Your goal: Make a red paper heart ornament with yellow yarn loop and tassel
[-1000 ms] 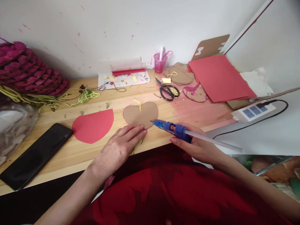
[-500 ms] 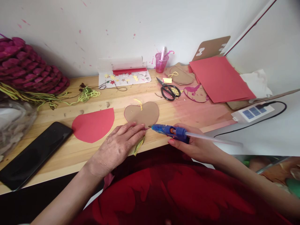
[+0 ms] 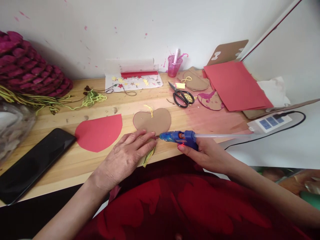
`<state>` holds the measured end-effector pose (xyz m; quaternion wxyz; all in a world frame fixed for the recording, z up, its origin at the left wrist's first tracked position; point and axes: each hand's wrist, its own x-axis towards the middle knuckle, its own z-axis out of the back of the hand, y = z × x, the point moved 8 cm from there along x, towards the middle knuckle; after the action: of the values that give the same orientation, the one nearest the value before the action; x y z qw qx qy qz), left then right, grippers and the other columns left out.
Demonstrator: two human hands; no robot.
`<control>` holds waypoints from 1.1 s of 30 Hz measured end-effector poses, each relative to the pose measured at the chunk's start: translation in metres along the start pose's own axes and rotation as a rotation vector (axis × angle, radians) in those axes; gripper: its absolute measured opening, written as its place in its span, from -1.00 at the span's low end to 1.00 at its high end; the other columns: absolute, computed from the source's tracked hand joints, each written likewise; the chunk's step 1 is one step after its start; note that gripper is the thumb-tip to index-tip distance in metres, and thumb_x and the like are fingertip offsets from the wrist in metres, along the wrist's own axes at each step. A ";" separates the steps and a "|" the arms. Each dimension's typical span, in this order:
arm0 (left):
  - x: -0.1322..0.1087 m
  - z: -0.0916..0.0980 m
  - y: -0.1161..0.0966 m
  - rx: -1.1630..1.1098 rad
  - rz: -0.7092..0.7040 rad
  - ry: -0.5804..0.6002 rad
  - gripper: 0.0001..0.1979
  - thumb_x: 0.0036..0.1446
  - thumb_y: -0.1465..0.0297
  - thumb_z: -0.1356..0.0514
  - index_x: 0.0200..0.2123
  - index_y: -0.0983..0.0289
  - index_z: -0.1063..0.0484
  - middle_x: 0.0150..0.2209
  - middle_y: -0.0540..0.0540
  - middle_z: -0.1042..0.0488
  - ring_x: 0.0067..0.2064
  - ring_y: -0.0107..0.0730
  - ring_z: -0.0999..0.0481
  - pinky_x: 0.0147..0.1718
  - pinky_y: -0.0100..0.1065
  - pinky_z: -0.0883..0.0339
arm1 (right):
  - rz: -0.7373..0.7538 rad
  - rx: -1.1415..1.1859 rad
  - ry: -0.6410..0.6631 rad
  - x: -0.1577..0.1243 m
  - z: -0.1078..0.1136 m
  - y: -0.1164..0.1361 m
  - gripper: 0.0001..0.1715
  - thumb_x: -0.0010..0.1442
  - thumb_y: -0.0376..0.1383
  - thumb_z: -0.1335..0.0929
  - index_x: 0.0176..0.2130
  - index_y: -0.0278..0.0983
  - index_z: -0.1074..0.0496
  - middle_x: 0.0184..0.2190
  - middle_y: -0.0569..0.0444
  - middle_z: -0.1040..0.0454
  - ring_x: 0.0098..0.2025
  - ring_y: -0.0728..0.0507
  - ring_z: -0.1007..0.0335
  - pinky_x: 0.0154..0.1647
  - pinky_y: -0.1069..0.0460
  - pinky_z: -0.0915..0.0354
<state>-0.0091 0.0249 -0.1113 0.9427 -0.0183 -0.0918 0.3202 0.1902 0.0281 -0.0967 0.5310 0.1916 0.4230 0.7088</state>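
A brown cardboard heart (image 3: 156, 120) lies on the table, a yellow thread loop (image 3: 149, 110) at its top notch. Over its lower tip rests my left hand (image 3: 130, 148), fingers stretched out and lying flat. Below those fingers a green and yellow yarn tassel (image 3: 149, 157) hangs toward the table's front edge. My right hand (image 3: 203, 151) is closed around a blue hot glue gun (image 3: 178, 138), a long clear glue stick (image 3: 220, 135) jutting from its back. The gun's nozzle points left, close to my left fingertips and the heart's lower end.
To the left are a red paper piece (image 3: 98, 133) and a black phone (image 3: 35, 163). Behind lie black scissors (image 3: 183, 96), a sheet of star stickers (image 3: 135, 81) and a pink-stained cup (image 3: 173, 66). Red paper (image 3: 237, 86) and a power strip (image 3: 270, 122) are at right.
The glue gun has shifted slightly left, its nozzle nearer my left fingertips, and the glue stick now lies more level. My left hand stays in place on the heart.
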 end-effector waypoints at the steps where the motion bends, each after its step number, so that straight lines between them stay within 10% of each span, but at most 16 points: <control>1: 0.000 0.000 0.000 0.000 0.000 -0.009 -0.52 0.40 0.51 -0.02 0.32 0.17 -0.34 0.36 0.12 -0.34 0.34 0.03 -0.29 0.12 -0.02 -0.34 | 0.008 -0.011 -0.006 0.001 0.001 0.001 -0.58 0.38 -0.03 -0.31 -0.01 -0.24 -0.56 -0.19 0.03 -0.65 -0.17 -0.20 -0.54 -0.15 -0.05 -0.41; 33: -0.003 -0.002 0.001 -0.007 0.008 -0.071 -0.53 0.38 0.52 -0.06 0.30 0.17 -0.35 0.37 0.11 -0.33 0.33 0.02 -0.30 0.11 -0.05 -0.33 | 0.066 -0.198 0.020 0.007 0.005 0.017 -0.60 0.42 -0.04 -0.26 -0.07 -0.23 -0.55 -0.25 0.04 -0.64 -0.24 -0.18 -0.53 -0.19 -0.02 -0.35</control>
<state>-0.0119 0.0240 -0.1142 0.9376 -0.0105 -0.1261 0.3239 0.1812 0.0352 -0.0821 0.5195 0.1448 0.3495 0.7662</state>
